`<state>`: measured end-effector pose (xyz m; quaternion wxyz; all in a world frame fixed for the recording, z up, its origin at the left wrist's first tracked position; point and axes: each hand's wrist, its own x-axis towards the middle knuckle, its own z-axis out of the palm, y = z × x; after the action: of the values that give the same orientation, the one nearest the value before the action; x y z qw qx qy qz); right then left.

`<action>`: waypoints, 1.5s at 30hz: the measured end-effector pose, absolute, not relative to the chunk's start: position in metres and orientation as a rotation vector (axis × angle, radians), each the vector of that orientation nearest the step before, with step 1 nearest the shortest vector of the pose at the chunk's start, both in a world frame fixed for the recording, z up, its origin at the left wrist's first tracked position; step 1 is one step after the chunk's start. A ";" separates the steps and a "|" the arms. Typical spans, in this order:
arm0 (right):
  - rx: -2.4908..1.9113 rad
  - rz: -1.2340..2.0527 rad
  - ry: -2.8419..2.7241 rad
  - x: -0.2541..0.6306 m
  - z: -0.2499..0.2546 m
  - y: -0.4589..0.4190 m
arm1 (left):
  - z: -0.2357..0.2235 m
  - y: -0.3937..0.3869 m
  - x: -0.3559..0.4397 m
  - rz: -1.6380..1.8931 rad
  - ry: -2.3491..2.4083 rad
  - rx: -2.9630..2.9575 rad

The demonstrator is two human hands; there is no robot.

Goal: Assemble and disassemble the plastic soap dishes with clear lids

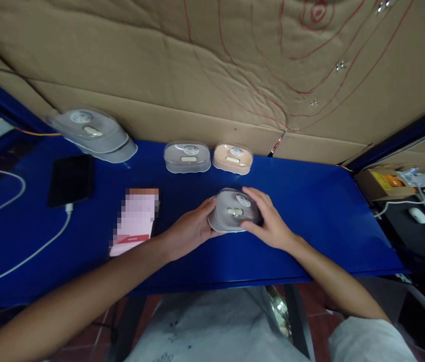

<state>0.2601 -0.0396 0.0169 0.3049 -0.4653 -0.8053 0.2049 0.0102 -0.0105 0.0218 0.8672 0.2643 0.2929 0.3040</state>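
Note:
Between my two hands is a small oval grey plastic box (231, 213) with a clear lid, a pale latch or handle and a round label on top. My left hand (193, 226) grips its left side, the thumb along the upper edge and the fingers partly hidden beneath. On the right side my right hand (271, 221) closes around the lid, thumb at the near edge and fingers at the far edge. Beyond it stand a similar grey box (188, 158) and a peach box (233, 159), side by side, both with clear lids.
Larger stacked grey lidded boxes (94, 133) stand at the back left. A black power bank or phone (71, 180) with a white cable lies left, near a lit phone (135, 221). Cardboard (140, 65) walls the back of the blue table (329, 211). A mouse (418, 215) lies far right.

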 end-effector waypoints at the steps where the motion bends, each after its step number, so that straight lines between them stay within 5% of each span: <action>1: -1.224 0.449 -2.178 0.256 0.015 -0.042 | 0.021 -0.010 0.010 0.643 0.606 0.550; 8: -1.240 0.124 -2.398 0.250 0.009 -0.046 | 0.020 -0.007 0.010 0.679 0.631 0.555; 15: -1.100 0.278 -2.462 0.274 0.017 -0.031 | 0.017 -0.008 0.010 0.645 0.686 0.708; 25: -1.512 0.011 -2.355 0.342 0.010 0.003 | 0.036 0.049 -0.014 0.907 1.226 2.274; 34: -1.973 -0.221 -1.956 0.375 -0.006 0.031 | 0.023 0.066 -0.029 0.642 1.299 2.458; 45: -0.959 0.452 -2.490 0.260 0.017 -0.030 | 0.016 -0.002 -0.006 0.664 0.847 2.188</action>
<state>0.2603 -0.0297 0.0170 0.2161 -0.3461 -0.8983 0.1632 -0.0059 -0.0024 0.0160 0.3445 0.8424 0.3261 0.2557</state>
